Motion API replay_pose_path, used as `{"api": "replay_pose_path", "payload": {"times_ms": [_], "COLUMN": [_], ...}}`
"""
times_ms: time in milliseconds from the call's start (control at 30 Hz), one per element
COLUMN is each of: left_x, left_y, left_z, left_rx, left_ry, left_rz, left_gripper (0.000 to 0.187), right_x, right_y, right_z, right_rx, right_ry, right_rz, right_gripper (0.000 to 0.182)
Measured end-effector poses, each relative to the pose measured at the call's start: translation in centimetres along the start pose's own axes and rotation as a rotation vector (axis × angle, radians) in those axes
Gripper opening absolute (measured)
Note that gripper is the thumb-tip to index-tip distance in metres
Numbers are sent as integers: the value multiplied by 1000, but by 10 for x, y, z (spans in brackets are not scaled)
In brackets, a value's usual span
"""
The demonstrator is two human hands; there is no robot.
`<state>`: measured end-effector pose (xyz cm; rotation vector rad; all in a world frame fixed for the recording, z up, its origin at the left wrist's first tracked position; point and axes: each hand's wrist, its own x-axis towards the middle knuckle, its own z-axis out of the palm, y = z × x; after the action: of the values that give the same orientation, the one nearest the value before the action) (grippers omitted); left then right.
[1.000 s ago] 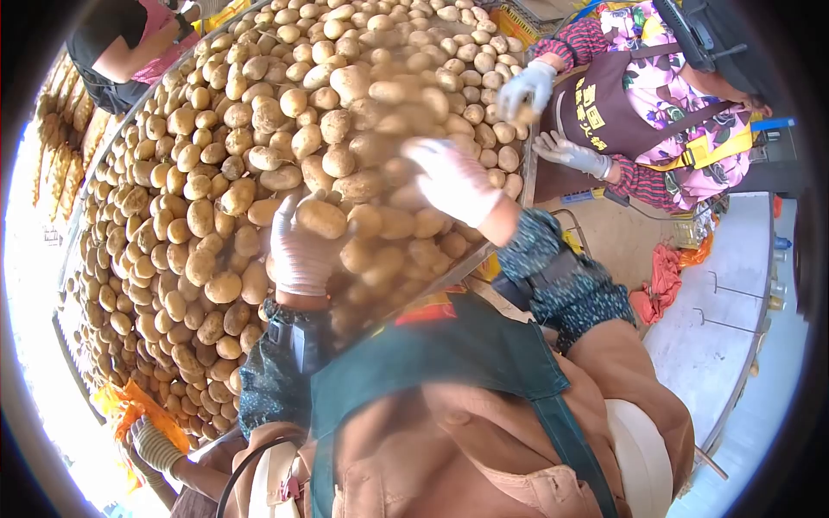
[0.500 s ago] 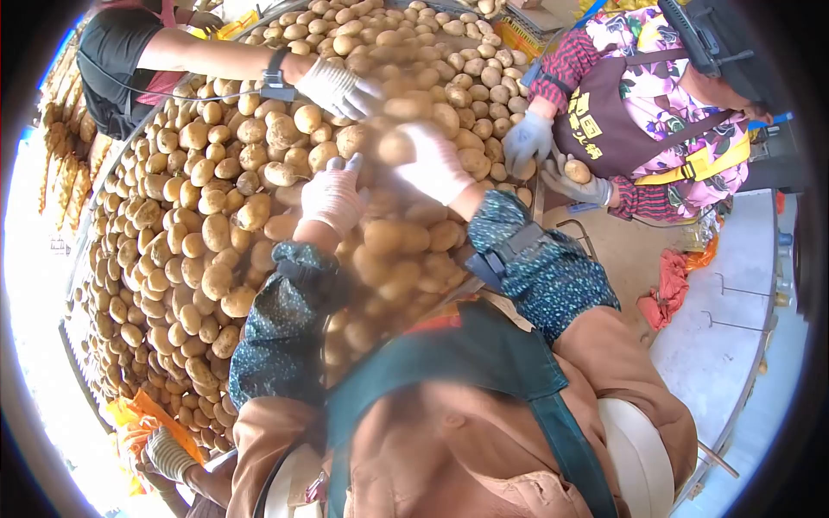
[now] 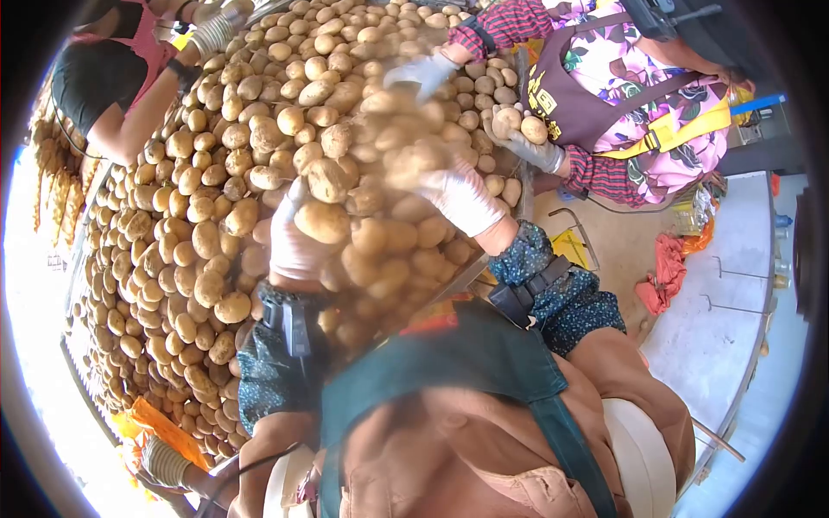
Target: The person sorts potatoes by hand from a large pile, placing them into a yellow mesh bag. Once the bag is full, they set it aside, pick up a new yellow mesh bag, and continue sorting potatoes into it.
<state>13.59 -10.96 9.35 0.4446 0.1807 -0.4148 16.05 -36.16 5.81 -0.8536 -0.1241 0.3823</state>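
In a white glove, my left hand [image 3: 292, 243] is curled around a large potato [image 3: 322, 223] on the left of the pile. Its thumb points up beside another potato [image 3: 327, 180]. Farther right, my right hand [image 3: 467, 200], also gloved, has its fingers closed on a blurred potato [image 3: 416, 164] above the heap. Smeared potatoes [image 3: 389, 237] lie between my two hands. A smudge on the lens softens this middle part, so the fingertips of my right hand are hard to make out.
Potatoes [image 3: 186, 250] cover the wide table. At right, a co-worker's gloved hand [image 3: 423, 76] reaches over the pile; the other [image 3: 531, 147] holds potatoes. Another person [image 3: 112, 95] works at upper left. A striped glove [image 3: 164, 462] is beside an orange bag [image 3: 155, 429] at lower left.
My left hand has moved left and down and now holds a potato. My right hand has shifted right and down. The upper-left person's arm has drawn back; the right co-worker's hand has reached in.
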Motion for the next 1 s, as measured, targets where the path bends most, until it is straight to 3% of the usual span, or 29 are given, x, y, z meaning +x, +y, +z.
{"api": "replay_pose_path", "payload": {"times_ms": [133,300,433,567,667,767,867,967,1000], "left_x": [-23,-54,-66,-72,-79,-72,-74,-71,-71], "left_y": [-24,-42,-49,-54,-47,-47,-46,-51,-50], "left_z": [-17,-29,-53,-48,-43,-72,-52,-52,-48], "left_rx": [-242,-365,-428,-427,-520,-500,-382,-491,-462], "left_ry": [64,49,94,-28,-140,-74,-33,67,15], "left_rz": [-19,-11,3,67,1,-2,42,48,49], "left_gripper": [51,61,66,68,68,69,70,70,70], "right_x": [-18,-31,-30,-26,-26,-25,-26,-16,-9], "right_y": [7,17,36,35,36,35,22,24,23], "right_z": [34,66,78,83,75,82,95,85,82], "right_rx": [-379,-853,-969,-995,-921,-879,-809,-998,-978], "right_ry": [132,-4,-164,-279,-265,-203,-185,-183,-108], "right_rz": [-111,-396,-332,-325,-263,-162,-42,-175,-155], "right_gripper": [54,68,72,66,59,47,38,29,28]}}
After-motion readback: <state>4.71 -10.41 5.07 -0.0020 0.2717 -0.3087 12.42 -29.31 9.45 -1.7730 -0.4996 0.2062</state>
